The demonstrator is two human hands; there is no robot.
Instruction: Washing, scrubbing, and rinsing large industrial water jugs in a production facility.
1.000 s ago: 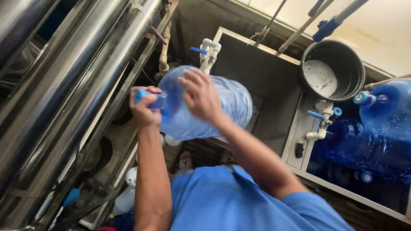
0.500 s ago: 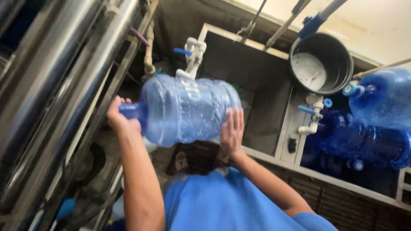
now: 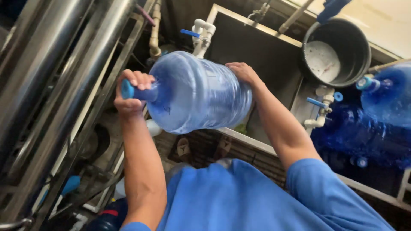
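- The big translucent blue water bottle (image 3: 199,92) is held sideways in the air, neck to the left, above the near edge of the steel sink (image 3: 257,47).
- The left hand (image 3: 130,92) is wrapped tight around the bottle's neck, fingers curled just behind the blue cap (image 3: 127,89).
- The right hand (image 3: 242,72) lies spread and flat against the bottle's base at its far right end, pressing rather than pinching.
- Since a second ago the right hand has gone from the top of the bottle's body round to its base, so the bottle is now braced end to end.
- Half a second ago that hand sat lower on the base; now it rests higher, and the bottle has turned a little in the two-handed hold.
- The dark round bucket (image 3: 336,51) stays at the far right, with more blue bottles (image 3: 385,98) lying right of the sink and a white tap (image 3: 201,32) behind the held one.
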